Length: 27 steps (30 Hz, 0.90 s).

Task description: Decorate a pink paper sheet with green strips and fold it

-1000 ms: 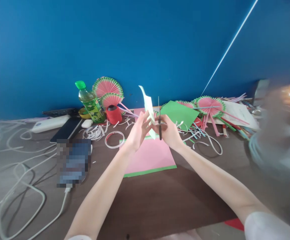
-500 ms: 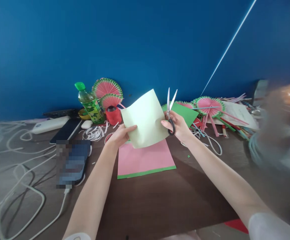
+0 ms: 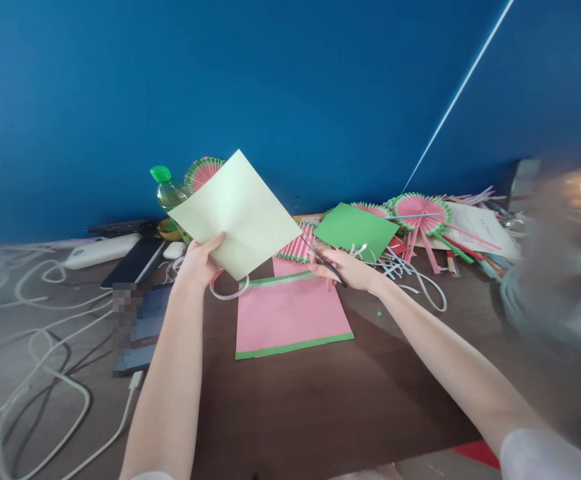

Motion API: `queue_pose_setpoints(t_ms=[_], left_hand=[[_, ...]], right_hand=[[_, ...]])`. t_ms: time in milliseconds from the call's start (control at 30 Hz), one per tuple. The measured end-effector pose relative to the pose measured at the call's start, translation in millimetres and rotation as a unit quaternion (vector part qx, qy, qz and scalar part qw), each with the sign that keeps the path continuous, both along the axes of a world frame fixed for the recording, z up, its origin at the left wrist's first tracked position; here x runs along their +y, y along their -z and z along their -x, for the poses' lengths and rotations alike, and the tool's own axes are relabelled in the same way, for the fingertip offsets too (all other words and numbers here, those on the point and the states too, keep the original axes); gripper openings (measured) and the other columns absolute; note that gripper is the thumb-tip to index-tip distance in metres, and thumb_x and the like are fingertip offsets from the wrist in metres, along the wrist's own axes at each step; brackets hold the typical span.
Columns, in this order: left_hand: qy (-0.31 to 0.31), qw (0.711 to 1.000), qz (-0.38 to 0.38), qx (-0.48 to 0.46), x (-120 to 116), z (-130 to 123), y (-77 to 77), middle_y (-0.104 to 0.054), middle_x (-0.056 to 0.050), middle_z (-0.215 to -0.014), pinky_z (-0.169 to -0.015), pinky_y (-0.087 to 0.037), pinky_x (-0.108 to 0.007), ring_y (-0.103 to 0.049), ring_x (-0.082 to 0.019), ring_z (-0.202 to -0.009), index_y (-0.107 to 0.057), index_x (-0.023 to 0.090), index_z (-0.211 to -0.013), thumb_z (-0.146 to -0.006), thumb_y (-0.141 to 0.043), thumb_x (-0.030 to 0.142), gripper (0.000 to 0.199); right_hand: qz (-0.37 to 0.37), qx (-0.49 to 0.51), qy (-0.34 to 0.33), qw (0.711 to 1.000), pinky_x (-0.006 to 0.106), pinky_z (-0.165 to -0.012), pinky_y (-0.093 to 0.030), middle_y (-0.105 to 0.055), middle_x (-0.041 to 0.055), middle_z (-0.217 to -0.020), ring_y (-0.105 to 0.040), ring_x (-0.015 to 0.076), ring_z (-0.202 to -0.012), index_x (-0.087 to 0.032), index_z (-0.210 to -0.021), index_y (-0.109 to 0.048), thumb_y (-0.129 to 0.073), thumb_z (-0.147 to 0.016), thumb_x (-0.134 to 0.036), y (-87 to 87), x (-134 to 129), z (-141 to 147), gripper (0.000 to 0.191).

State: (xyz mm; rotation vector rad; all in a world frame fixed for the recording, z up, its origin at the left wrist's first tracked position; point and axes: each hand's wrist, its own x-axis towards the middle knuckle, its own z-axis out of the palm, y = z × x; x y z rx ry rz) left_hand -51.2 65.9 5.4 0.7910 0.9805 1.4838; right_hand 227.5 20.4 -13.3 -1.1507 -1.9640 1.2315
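A pale green sheet of paper is pinched at its lower edge by my left hand, raised above the table and turned cornerwise. My right hand grips a pair of scissors, whose blades point up and left toward the sheet's right corner. Whether the blades touch the paper I cannot tell. Below lies a pink sheet with green strips along its near and far edges. A roll of tape sits beside my left hand. Behind my right hand is a darker green sheet.
Pink-and-green pleated paper fans lie at the back right. A green-capped bottle stands at the back left. A phone and looping white cables cover the left side. A blue wall rises behind the table.
The pale green sheet has moved left with my left hand and turned cornerwise. My right hand has let go of its edge and lowered, tipping the scissors leftward. Tape and a pleated paper are uncovered.
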Motion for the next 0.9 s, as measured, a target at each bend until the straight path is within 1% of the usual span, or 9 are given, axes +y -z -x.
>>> queue_pose_setpoints(t_ms=[67,200,367,533,667,900], left_hand=[[0.001,1.0,0.0,-0.002,-0.4,-1.2,0.7,-0.07,-0.005,-0.089,-0.079,-0.055,-0.031,-0.065,-0.019,-0.088,-0.064,0.017,-0.081,-0.064,-0.064,0.006,0.02],[0.022,1.0,0.002,0.007,1.1,-3.4,6.1,-0.07,-0.006,-0.089,-0.074,-0.056,-0.031,-0.065,-0.019,-0.08,-0.065,0.015,-0.08,-0.061,-0.067,0.008,0.02],[0.037,0.999,0.01,0.024,2.3,-3.2,8.4,-0.07,-0.006,-0.089,-0.073,-0.057,-0.034,-0.066,-0.021,-0.078,-0.065,0.015,-0.08,-0.059,-0.069,0.011,0.022],[0.041,0.999,0.004,0.029,1.4,-2.4,7.4,-0.07,-0.006,-0.091,-0.076,-0.056,-0.036,-0.066,-0.023,-0.082,-0.065,0.016,-0.08,-0.059,-0.07,0.011,0.022],[0.034,0.999,0.0,0.032,1.2,-2.2,8.3,-0.07,-0.007,-0.091,-0.079,-0.055,-0.036,-0.065,-0.024,-0.086,-0.064,0.017,-0.083,-0.06,-0.069,0.011,0.024],[0.048,0.999,-0.002,0.021,2.5,-2.1,10.0,-0.07,-0.006,-0.09,-0.077,-0.056,-0.035,-0.066,-0.022,-0.084,-0.065,0.018,-0.087,-0.057,-0.071,0.011,0.031]], right_hand=[[-0.023,-0.024,0.006,0.999,0.026,-0.049,-0.046,-0.052,-0.002,-0.076,-0.052,0.01,-0.047,-0.021,-0.08,-0.047,-0.055,-0.076,-0.048,-0.7,-4.0,4.9,0.028],[-0.068,-0.07,0.035,0.995,0.026,-0.055,-0.042,-0.052,-0.0029,-0.07,-0.049,0.01,-0.05,-0.021,-0.078,-0.046,-0.053,-0.078,-0.048,-3.8,-10.3,11.5,0.028],[-0.097,-0.078,0.069,0.99,0.025,-0.055,-0.038,-0.048,-0.0041,-0.062,-0.045,0.0108,-0.052,-0.021,-0.076,-0.044,-0.05,-0.079,-0.05,-2.9,-11.3,14.1,0.03],[-0.097,-0.074,0.077,0.99,0.024,-0.053,-0.037,-0.049,-0.0031,-0.065,-0.042,0.0096,-0.05,-0.021,-0.078,-0.046,-0.049,-0.079,-0.05,-2.2,-10.9,14.6,0.029],[-0.092,-0.055,0.076,0.991,0.024,-0.053,-0.038,-0.052,-0.0015,-0.071,-0.044,0.0097,-0.053,-0.02,-0.078,-0.047,-0.05,-0.078,-0.05,-1.7,-10.3,14.7,0.029],[-0.091,-0.058,0.07,0.992,0.023,-0.052,-0.037,-0.051,-0.0022,-0.07,-0.042,0.009,-0.051,-0.021,-0.078,-0.046,-0.051,-0.078,-0.048,-0.3,-9.3,13.6,0.028]])
